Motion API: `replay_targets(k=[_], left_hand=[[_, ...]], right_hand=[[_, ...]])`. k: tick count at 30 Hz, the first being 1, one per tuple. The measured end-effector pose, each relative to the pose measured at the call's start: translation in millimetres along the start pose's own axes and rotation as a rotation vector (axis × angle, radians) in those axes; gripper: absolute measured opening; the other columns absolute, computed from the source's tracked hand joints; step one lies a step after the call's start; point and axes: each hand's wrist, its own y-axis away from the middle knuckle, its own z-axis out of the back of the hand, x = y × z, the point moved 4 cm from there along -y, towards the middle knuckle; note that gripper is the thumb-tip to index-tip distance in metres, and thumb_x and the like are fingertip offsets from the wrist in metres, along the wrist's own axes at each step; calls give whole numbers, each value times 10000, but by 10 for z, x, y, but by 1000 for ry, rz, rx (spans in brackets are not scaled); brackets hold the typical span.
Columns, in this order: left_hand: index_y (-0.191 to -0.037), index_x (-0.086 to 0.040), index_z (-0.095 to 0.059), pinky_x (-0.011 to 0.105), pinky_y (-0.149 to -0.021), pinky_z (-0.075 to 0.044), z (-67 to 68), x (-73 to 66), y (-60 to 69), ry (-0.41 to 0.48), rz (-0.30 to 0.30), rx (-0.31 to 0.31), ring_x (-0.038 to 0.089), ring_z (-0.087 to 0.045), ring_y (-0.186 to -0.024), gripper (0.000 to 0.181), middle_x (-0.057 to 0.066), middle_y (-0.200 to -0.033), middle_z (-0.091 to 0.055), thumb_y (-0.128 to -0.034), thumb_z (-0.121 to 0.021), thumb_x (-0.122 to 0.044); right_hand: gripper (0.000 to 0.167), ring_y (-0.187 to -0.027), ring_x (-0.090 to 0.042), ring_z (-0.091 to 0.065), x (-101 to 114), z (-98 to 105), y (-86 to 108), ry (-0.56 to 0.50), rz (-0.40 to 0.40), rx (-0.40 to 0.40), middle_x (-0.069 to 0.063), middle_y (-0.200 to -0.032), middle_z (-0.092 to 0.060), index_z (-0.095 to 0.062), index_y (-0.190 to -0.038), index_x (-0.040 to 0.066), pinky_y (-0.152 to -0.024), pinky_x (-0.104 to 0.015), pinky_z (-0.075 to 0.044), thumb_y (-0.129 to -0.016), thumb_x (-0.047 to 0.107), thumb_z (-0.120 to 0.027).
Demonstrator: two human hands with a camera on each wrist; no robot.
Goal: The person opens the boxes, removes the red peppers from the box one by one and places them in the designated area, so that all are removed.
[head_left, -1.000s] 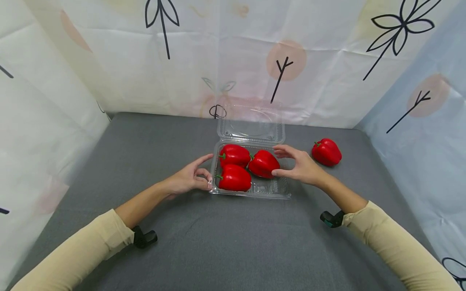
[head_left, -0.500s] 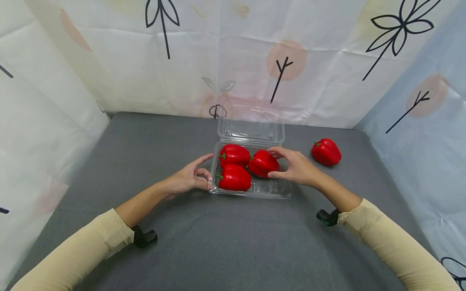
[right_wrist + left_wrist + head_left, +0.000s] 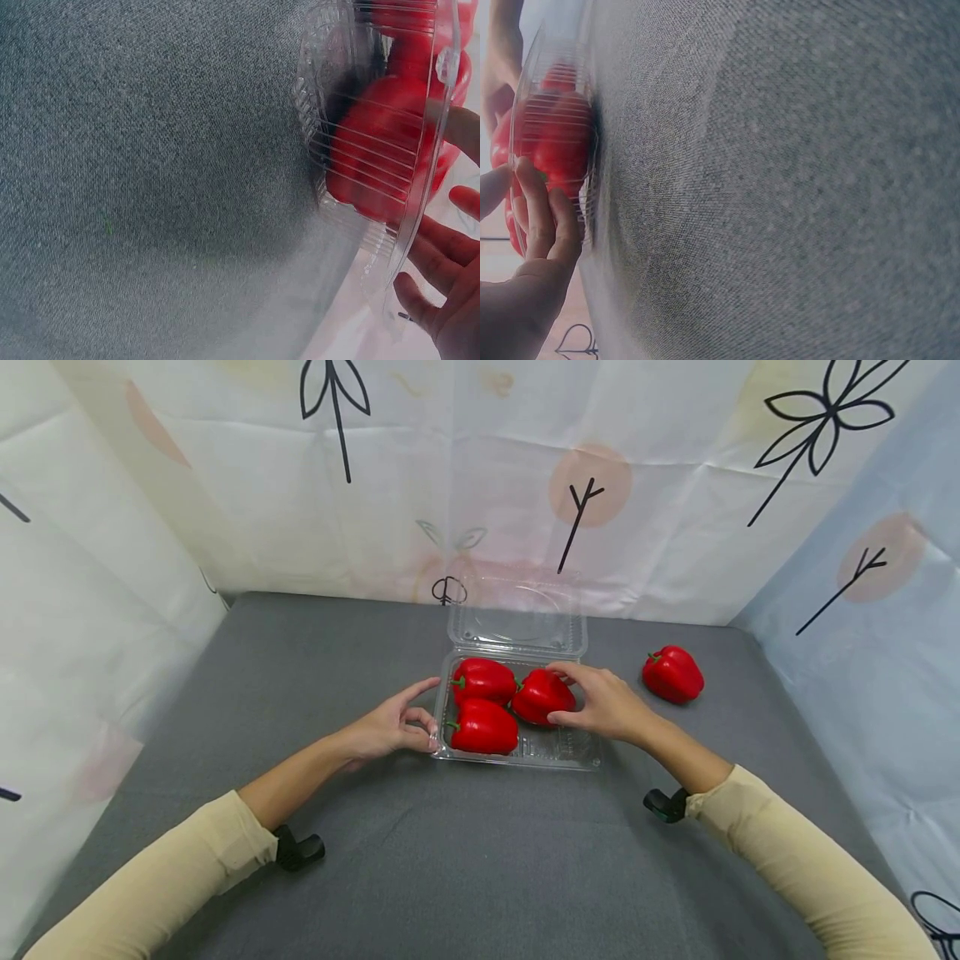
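Observation:
Three red bell peppers lie in an open clear plastic container: one at the back left, a front-left pepper and a right-hand pepper. My left hand holds the container's left rim, its index finger stretched along the edge; in the left wrist view its fingertips lie against the ribbed wall. From the right, my right hand grips the right-hand pepper, thumb on its near side and fingers on its far side. The right wrist view shows that pepper through the wall, with some fingers partly hidden.
A further red bell pepper lies on the grey cloth table, right of the container. The container's raised lid stands behind its base, near the patterned backdrop. Cloth walls close both sides.
The right hand has moved left and slightly inward, bringing thumb and fingers around the right-hand bell pepper. The left hand, container and other peppers have stayed in place.

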Motion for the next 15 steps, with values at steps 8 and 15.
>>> replay_targets(k=[8, 15], left_hand=[[-1598, -164, -99, 323, -898, -521, -8, 3, -3, -1, -5, 2, 229, -662, -868, 909, 105, -978, -582, -906, -662, 11], [-1598, -166, -94, 343, -923, -510, 1, 7, 6, -19, -7, 2, 237, -663, -888, 904, 110, -991, -586, -911, -656, 5]], right_hand=[[650, -1061, -270, -648, 16, -11, -25, 9, 11, -6, -109, -1198, -683, -545, -1378, 77, -859, -484, -522, -813, 240, -821], [693, -1084, -268, -611, 60, 72, 2, 2, -16, 5, -106, -1270, -638, -524, -1407, 92, -850, -480, -523, -806, 262, -825]])
